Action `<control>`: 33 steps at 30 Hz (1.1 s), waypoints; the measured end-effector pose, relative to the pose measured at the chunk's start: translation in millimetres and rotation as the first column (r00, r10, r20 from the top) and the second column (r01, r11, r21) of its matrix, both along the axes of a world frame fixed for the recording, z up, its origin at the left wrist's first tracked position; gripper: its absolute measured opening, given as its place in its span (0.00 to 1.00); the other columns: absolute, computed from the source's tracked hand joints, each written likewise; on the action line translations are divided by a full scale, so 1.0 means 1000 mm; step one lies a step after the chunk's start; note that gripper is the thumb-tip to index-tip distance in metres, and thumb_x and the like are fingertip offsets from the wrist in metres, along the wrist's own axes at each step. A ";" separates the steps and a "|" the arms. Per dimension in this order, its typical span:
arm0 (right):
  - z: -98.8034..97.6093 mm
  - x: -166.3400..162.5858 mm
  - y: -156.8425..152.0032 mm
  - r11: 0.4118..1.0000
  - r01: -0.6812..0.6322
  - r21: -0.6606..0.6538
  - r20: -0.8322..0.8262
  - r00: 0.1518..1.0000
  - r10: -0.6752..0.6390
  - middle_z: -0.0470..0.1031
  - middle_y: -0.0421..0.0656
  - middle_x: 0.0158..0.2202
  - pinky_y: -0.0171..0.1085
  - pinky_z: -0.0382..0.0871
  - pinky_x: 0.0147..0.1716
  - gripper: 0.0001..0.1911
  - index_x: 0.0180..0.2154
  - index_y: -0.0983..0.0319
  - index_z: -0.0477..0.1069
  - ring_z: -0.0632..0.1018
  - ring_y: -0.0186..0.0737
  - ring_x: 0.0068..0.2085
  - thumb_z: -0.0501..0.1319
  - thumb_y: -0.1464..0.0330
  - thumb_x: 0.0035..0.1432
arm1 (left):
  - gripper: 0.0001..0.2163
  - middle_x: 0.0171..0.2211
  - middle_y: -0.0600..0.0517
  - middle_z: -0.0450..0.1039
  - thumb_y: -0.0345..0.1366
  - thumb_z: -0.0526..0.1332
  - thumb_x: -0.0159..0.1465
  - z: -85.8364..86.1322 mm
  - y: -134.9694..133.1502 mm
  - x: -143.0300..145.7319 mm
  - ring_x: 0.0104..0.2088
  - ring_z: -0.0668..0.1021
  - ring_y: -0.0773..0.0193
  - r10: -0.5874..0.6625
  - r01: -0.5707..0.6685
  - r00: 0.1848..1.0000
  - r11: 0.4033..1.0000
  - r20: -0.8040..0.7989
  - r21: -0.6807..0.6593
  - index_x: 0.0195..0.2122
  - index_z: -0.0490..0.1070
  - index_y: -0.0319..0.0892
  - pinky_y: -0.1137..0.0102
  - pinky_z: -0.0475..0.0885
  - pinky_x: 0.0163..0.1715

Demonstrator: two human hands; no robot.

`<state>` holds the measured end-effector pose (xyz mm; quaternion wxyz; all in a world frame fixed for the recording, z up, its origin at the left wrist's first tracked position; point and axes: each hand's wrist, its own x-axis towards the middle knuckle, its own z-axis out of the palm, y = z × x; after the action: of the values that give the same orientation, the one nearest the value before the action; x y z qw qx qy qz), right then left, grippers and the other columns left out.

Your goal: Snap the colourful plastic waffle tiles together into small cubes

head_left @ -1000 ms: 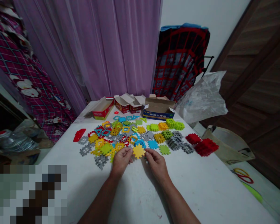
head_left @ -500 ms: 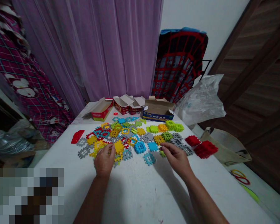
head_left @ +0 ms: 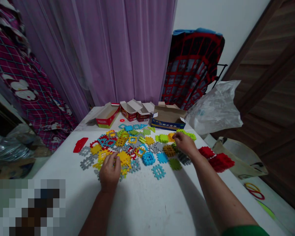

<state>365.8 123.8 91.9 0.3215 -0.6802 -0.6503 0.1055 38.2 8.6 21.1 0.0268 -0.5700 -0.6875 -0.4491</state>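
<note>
Beneath the blue box [head_left: 168, 124]: one smooth white table [head_left: 147, 203].
Cardboard boxes: three open red boxes [head_left: 110, 120] left of the blue box, which reads 小霸王.
Hands: left hand [head_left: 110, 168], front-left of the box, bent over yellow tiles [head_left: 124, 157]; right hand [head_left: 186, 144], before its right end, curled beside an orange tile [head_left: 171, 137]; both grips unclear.
Red stacks [head_left: 221, 162]: two, notched plastic, front-right of it.
Light-blue tile [head_left: 158, 171]: one, latticed, before it.

On my feed I see smooth plastic tiles [head_left: 162, 158] on a smooth tabletop [head_left: 147, 203], thin cardboard boxes [head_left: 168, 124], a crinkled plastic bag [head_left: 214, 108], a matt cloth curtain [head_left: 127, 49] and grained wood panelling [head_left: 272, 65].
</note>
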 end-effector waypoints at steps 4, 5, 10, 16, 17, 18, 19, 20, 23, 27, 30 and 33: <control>0.022 0.023 -0.019 0.981 0.053 0.189 -0.299 0.954 0.006 0.80 0.44 0.31 0.34 0.67 0.26 0.11 0.34 0.61 0.76 0.75 0.36 0.25 0.58 0.65 0.52 | 0.14 0.37 0.48 0.77 0.40 0.53 0.67 0.000 -0.003 0.000 0.34 0.78 0.62 -0.032 0.032 0.999 0.998 0.006 0.046 0.45 0.75 0.43 0.70 0.73 0.40; 0.027 0.027 -0.029 0.964 0.092 0.250 -0.392 0.920 0.014 0.81 0.45 0.32 0.34 0.68 0.24 0.13 0.36 0.62 0.76 0.75 0.35 0.24 0.58 0.63 0.53 | 0.14 0.37 0.48 0.77 0.40 0.53 0.67 0.001 -0.003 0.001 0.34 0.78 0.63 -0.048 0.047 0.999 0.997 0.011 0.053 0.45 0.75 0.44 0.70 0.73 0.40; 0.019 0.021 -0.094 0.882 0.212 0.420 -0.491 0.871 0.024 0.80 0.44 0.29 0.32 0.69 0.21 0.12 0.35 0.62 0.75 0.73 0.34 0.21 0.60 0.60 0.55 | 0.14 0.44 0.48 0.78 0.43 0.57 0.65 0.018 0.019 0.022 0.44 0.79 0.58 -0.178 0.178 0.984 0.981 0.009 -0.075 0.48 0.74 0.45 0.66 0.73 0.47; -0.047 0.011 -0.132 0.917 -0.195 0.347 -0.314 0.897 0.310 0.76 0.40 0.21 0.30 0.70 0.22 0.10 0.31 0.59 0.77 0.76 0.35 0.22 0.59 0.64 0.58 | 0.27 0.59 0.47 0.71 0.41 0.64 0.59 0.058 0.108 0.080 0.59 0.72 0.54 -0.521 0.429 0.850 0.772 -0.079 -0.470 0.61 0.64 0.45 0.62 0.65 0.60; -0.054 0.017 -0.132 0.919 -0.117 0.377 -0.353 0.899 0.259 0.75 0.39 0.20 0.30 0.69 0.21 0.10 0.33 0.60 0.77 0.76 0.34 0.20 0.59 0.63 0.58 | 0.31 0.61 0.46 0.68 0.42 0.64 0.59 0.061 0.123 0.091 0.60 0.71 0.54 -0.564 0.440 0.821 0.725 -0.090 -0.530 0.63 0.61 0.44 0.62 0.64 0.60; -0.059 0.025 -0.130 0.912 0.019 0.410 -0.411 0.896 0.166 0.75 0.38 0.20 0.30 0.68 0.20 0.10 0.35 0.60 0.77 0.75 0.34 0.20 0.60 0.62 0.58 | 0.34 0.64 0.44 0.65 0.42 0.65 0.58 0.063 0.138 0.101 0.63 0.68 0.53 -0.604 0.444 0.788 0.689 -0.116 -0.572 0.65 0.58 0.43 0.63 0.62 0.62; -0.060 0.036 -0.127 0.888 0.161 0.430 -0.475 0.877 0.071 0.75 0.38 0.21 0.30 0.68 0.20 0.12 0.37 0.61 0.77 0.75 0.34 0.20 0.62 0.61 0.58 | 0.37 0.65 0.43 0.62 0.43 0.65 0.57 0.064 0.150 0.110 0.64 0.66 0.52 -0.635 0.435 0.758 0.663 -0.150 -0.609 0.66 0.55 0.41 0.62 0.60 0.63; -0.057 0.047 -0.123 0.849 0.296 0.438 -0.538 0.843 -0.016 0.76 0.40 0.23 0.31 0.70 0.22 0.14 0.39 0.63 0.76 0.76 0.35 0.22 0.63 0.60 0.56 | 0.39 0.66 0.41 0.59 0.44 0.66 0.57 0.064 0.161 0.118 0.65 0.64 0.51 -0.667 0.429 0.725 0.632 -0.171 -0.645 0.67 0.52 0.40 0.61 0.59 0.64; -0.029 0.084 -0.110 0.669 0.578 0.468 -0.682 0.718 -0.143 0.78 0.43 0.30 0.35 0.73 0.28 0.18 0.41 0.65 0.75 0.77 0.37 0.28 0.64 0.58 0.54 | 0.44 0.67 0.39 0.57 0.44 0.68 0.54 0.058 0.183 0.138 0.66 0.63 0.48 -0.721 0.440 0.669 0.581 -0.182 -0.685 0.68 0.49 0.39 0.59 0.58 0.64; 0.021 0.117 -0.092 0.427 0.732 0.531 -0.774 0.624 -0.108 0.75 0.39 0.27 0.34 0.69 0.24 0.13 0.38 0.63 0.75 0.73 0.33 0.23 0.64 0.62 0.54 | 0.47 0.67 0.41 0.58 0.43 0.68 0.52 0.050 0.196 0.153 0.66 0.63 0.47 -0.764 0.463 0.620 0.540 -0.179 -0.703 0.69 0.46 0.42 0.58 0.57 0.64; 0.036 0.126 -0.079 0.345 0.776 0.528 -0.814 0.578 -0.056 0.73 0.37 0.24 0.34 0.68 0.22 0.09 0.34 0.61 0.74 0.71 0.32 0.21 0.63 0.64 0.52 | 0.47 0.65 0.42 0.63 0.42 0.68 0.52 0.050 0.200 0.161 0.64 0.66 0.47 -0.788 0.461 0.587 0.515 -0.187 -0.723 0.70 0.45 0.43 0.57 0.59 0.63; 0.030 0.132 -0.068 0.367 0.797 0.480 -0.841 0.537 -0.065 0.73 0.37 0.24 0.35 0.67 0.20 0.09 0.34 0.60 0.73 0.71 0.33 0.21 0.62 0.63 0.50 | 0.48 0.62 0.42 0.66 0.43 0.67 0.51 0.052 0.201 0.168 0.61 0.69 0.46 -0.814 0.442 0.541 0.490 -0.212 -0.751 0.70 0.44 0.43 0.58 0.62 0.60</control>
<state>498.1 55.7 122.2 0.8410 -0.4957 -0.2052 -0.0696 206.6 209.5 72.8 -0.1416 -0.8659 -0.4797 0.0104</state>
